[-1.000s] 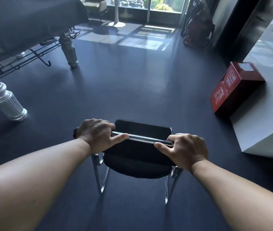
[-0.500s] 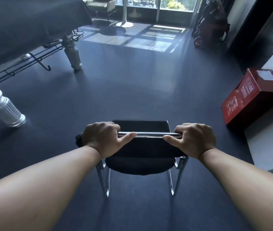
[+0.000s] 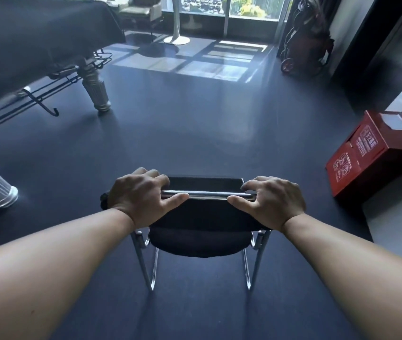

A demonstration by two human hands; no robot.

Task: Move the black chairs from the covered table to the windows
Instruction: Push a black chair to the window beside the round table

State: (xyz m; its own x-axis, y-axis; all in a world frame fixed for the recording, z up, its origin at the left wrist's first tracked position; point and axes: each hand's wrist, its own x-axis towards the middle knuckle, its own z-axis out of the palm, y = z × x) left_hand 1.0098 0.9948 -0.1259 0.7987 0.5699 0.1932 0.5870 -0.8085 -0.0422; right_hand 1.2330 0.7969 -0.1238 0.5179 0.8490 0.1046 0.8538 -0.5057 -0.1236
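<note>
Gripping the chrome top rail [image 3: 207, 194]: left hand [image 3: 143, 195] and right hand [image 3: 272, 201], arms outstretched, on black chair [image 3: 198, 239]. Left of chair: covered table [image 3: 35, 38], far end cut off. Beyond chair: open dark floor [image 3: 182, 123] to windows [image 3: 232, 7]. Right of chair: red box [image 3: 367, 153], partly cropped.

Lounge or games room in a high-rise building.

Far off, tall windows [image 3: 224, 8] over city rooftops; at left, a covered table [image 3: 35, 38] on turned silver legs [image 3: 95, 90], like a billiard table; an armchair [image 3: 141, 9] near the glass; a red carton [image 3: 369, 153] at right, on dark smooth flooring [image 3: 195, 133].
</note>
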